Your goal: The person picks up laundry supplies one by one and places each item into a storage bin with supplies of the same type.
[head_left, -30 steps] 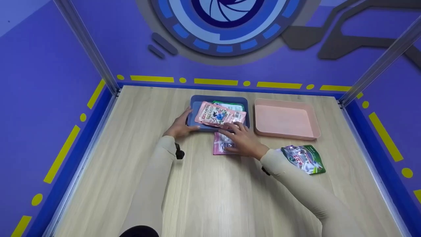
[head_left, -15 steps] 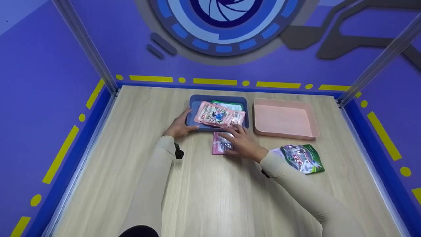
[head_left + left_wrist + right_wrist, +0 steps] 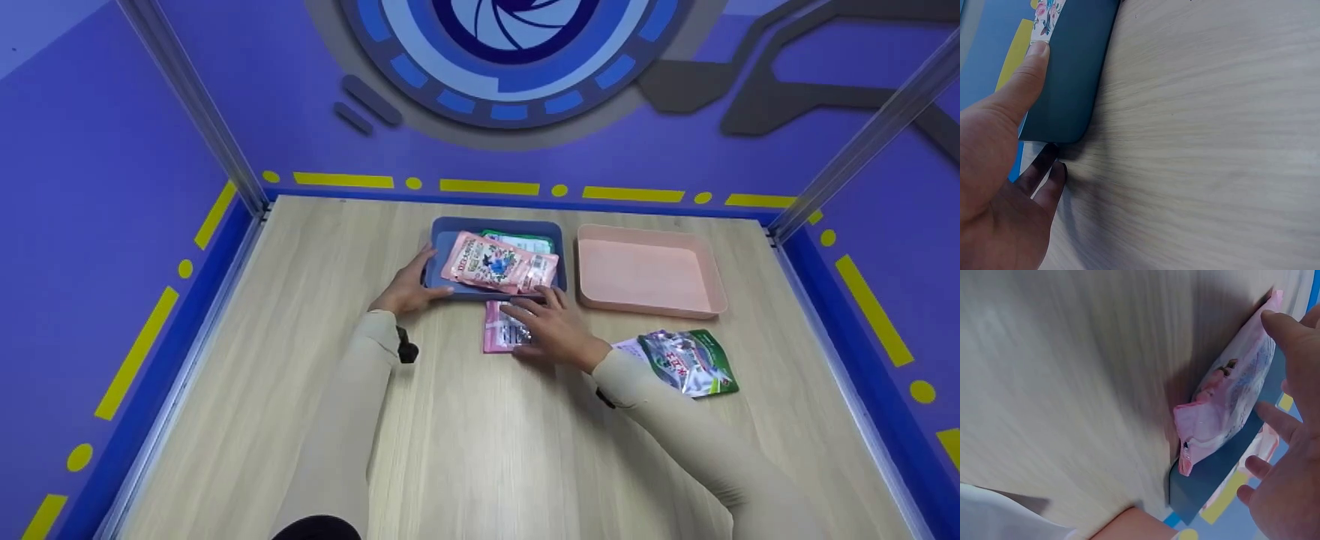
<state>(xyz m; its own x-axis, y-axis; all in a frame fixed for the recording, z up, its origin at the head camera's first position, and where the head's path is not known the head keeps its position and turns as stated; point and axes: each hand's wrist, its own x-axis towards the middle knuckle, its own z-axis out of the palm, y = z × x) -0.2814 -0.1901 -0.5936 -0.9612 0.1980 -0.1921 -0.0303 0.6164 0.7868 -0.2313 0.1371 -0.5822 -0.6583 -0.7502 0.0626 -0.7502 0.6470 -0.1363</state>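
The left hand (image 3: 409, 289) braces the left wall of the blue tray (image 3: 442, 229), thumb on the rim, fingers relaxed. Just in front of the tray, the right hand (image 3: 551, 330) lies on a pink packet (image 3: 496, 330) flat on the table; fingers spread, no visible pinch. Risk: the flat packet may slide instead of lifting, and the overhanging upper pink packet (image 3: 499, 262) could snag.

the right hand (image 3: 553, 327) has slid slightly left over the pink packet (image 3: 501, 337) on the table.
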